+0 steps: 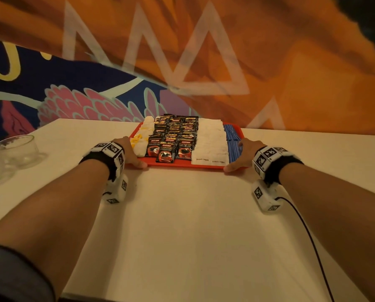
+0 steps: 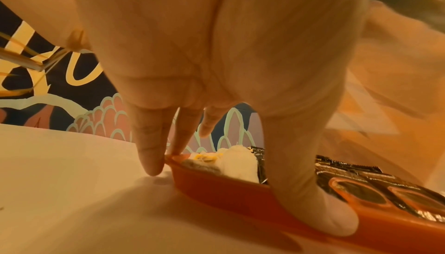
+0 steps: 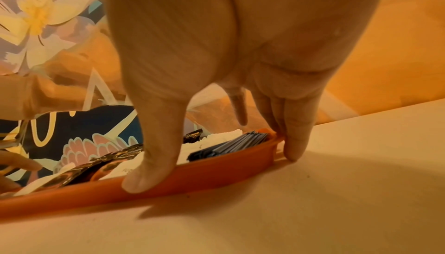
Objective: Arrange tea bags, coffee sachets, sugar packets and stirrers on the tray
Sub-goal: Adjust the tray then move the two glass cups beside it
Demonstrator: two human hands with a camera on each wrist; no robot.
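Note:
A red tray [image 1: 182,165] lies at the table's far side. It holds rows: white tea bags [image 1: 141,141] with yellow tags on the left, black coffee sachets [image 1: 173,138], white sugar packets [image 1: 210,140], and blue striped stirrers [image 1: 232,140] on the right. My left hand [image 1: 129,152] straddles the tray's near left corner, thumb [image 2: 337,218] on the front rim [image 2: 216,187], straight fingers [image 2: 151,163] down beside the left edge. My right hand [image 1: 242,154] mirrors it at the near right corner, thumb [image 3: 144,178] against the front rim [image 3: 216,178], fingers [image 3: 296,144] by the right edge.
Two glass bowls [image 1: 16,149] stand at the table's left edge. A painted wall rises right behind the tray. A black cable [image 1: 308,236] trails from my right wrist across the pale table [image 1: 182,225] toward me.

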